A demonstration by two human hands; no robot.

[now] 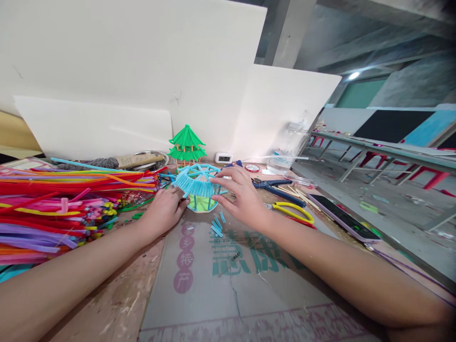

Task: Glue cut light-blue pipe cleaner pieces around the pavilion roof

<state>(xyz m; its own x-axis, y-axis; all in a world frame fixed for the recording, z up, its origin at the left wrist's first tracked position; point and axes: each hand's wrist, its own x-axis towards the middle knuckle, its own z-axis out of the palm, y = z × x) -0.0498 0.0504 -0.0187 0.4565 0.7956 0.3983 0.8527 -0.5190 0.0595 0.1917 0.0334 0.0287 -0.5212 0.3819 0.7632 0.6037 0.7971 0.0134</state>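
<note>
A light blue pipe-cleaner roof frame (198,182) stands on a green base at the middle of the table. My left hand (164,209) grips its lower left edge with curled fingers. My right hand (241,194) rests on its right side, the fingers pinching the frame's rim. Short blue pipe-cleaner pieces (217,224) lie just in front of it on a printed cardboard sheet (228,280). Behind it stands a finished green pagoda model (186,145).
A big pile of coloured pipe cleaners (60,204) fills the left side. Blue-handled scissors (274,186), yellow-handled pliers (292,212) and a phone (344,218) lie to the right. White boards (142,85) stand behind. A small clock (223,157) and a plastic bottle (287,147) sit at the back.
</note>
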